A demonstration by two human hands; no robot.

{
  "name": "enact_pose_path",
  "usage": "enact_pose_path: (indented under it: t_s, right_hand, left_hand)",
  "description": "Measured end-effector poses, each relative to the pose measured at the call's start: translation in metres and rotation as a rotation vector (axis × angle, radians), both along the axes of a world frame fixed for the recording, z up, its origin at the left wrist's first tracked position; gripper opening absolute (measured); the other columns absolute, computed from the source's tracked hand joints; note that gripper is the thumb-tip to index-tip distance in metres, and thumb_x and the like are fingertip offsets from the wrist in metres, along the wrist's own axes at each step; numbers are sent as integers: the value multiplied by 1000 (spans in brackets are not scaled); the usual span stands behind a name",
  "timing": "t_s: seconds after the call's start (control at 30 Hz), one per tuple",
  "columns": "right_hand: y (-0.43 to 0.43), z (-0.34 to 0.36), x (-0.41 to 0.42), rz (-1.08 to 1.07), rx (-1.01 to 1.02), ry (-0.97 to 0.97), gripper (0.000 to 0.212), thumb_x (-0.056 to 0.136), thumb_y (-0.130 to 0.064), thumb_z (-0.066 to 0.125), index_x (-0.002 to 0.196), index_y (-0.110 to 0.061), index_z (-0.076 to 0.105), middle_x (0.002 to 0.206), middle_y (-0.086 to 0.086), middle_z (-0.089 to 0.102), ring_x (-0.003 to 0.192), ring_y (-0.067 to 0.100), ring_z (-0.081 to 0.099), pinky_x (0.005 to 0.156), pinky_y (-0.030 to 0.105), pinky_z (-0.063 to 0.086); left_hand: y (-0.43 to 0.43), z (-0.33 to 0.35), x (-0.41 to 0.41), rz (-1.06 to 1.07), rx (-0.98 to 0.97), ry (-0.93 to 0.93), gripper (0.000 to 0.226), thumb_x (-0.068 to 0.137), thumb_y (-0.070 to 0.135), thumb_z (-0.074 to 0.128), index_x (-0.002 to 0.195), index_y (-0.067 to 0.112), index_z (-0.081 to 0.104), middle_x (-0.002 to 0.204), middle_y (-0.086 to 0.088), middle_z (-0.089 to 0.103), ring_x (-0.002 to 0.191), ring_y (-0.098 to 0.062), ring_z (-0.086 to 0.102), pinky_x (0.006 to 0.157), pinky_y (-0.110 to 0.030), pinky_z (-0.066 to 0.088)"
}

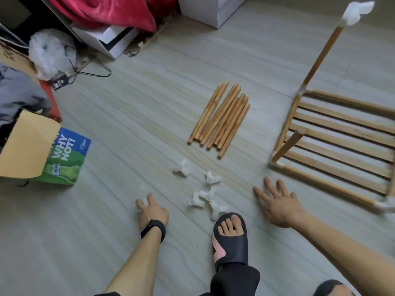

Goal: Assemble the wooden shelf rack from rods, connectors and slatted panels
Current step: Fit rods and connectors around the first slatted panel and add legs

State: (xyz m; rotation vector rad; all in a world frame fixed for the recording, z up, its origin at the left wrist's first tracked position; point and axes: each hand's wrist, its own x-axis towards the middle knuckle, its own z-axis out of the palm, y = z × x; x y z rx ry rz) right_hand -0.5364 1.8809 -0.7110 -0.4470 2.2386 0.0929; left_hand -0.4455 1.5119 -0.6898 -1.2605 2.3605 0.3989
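Observation:
Several loose wooden rods lie side by side on the floor ahead. Several white plastic connectors are scattered just in front of my foot. A slatted panel lies at the right with connectors at its corners and two upright rods: a tall one capped by a white connector, and a shorter one. My left hand is low over the floor, fingers curled round a white connector. My right hand hovers with fingers spread, near the panel's front corner, holding nothing.
A green and blue cardboard box with an open flap stands at the left. Clothes, a plastic bag and a hanger clutter the far left. White boxes and a red blanket sit at the back. My foot in a black slipper rests near the connectors.

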Motion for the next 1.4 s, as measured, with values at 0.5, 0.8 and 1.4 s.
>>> enact_pose_path:
  t_s: [0.5, 0.8, 1.4]
  right_hand:
    - [-22, 75, -24, -125, -132, 10, 63, 103, -46, 45, 160, -28, 24, 170, 5, 13, 154, 30, 17, 123, 43, 24]
    - [18, 255, -38, -962, -1083, -92, 47, 98, -58, 52, 129, -24, 60, 115, 6, 74, 86, 16, 72, 73, 31, 53]
    - [110, 271, -12, -1006, -1350, 242, 40, 97, -24, 69, 130, -45, 59, 118, 1, 73, 96, 21, 74, 80, 31, 57]
  left_hand:
    - [47, 59, -53, 183, 484, 659, 32, 86, 27, 78, 112, 24, 59, 122, -1, 55, 107, -21, 60, 93, -33, 49]
    - [180, 215, -131, -388, 1212, 735, 58, 73, 12, 89, 121, 29, 61, 124, 5, 63, 104, -9, 67, 79, -20, 56]
    - [276, 244, -152, -223, 1672, 355, 27, 92, 12, 65, 118, 12, 74, 119, -19, 71, 107, -32, 70, 77, -28, 59]
